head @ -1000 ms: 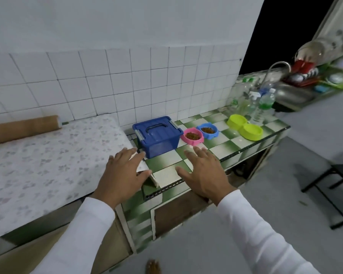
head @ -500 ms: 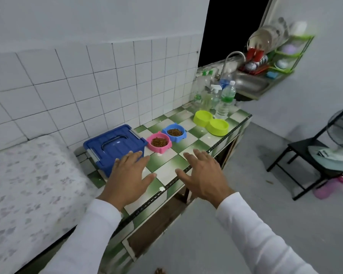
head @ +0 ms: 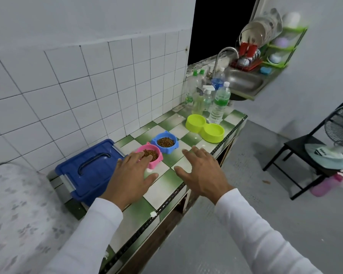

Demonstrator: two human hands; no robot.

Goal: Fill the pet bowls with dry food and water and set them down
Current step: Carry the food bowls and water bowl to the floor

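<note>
Both the left hand (head: 132, 176) and right hand (head: 203, 171) hover flat and released near the counter's (head: 166, 191) front edge, likely reaching for the 2 kibble-filled bowls: pink bowl (head: 153, 158), blue bowl (head: 165, 144)

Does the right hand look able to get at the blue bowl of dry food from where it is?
Probably yes. The right hand hovers open over the counter, and the blue bowl sits just beyond its fingertips with only bare tile between; the pink bowl stands off to the side.

Left hand (head: 131, 175) flat, right hand (head: 203, 173) spread
</note>
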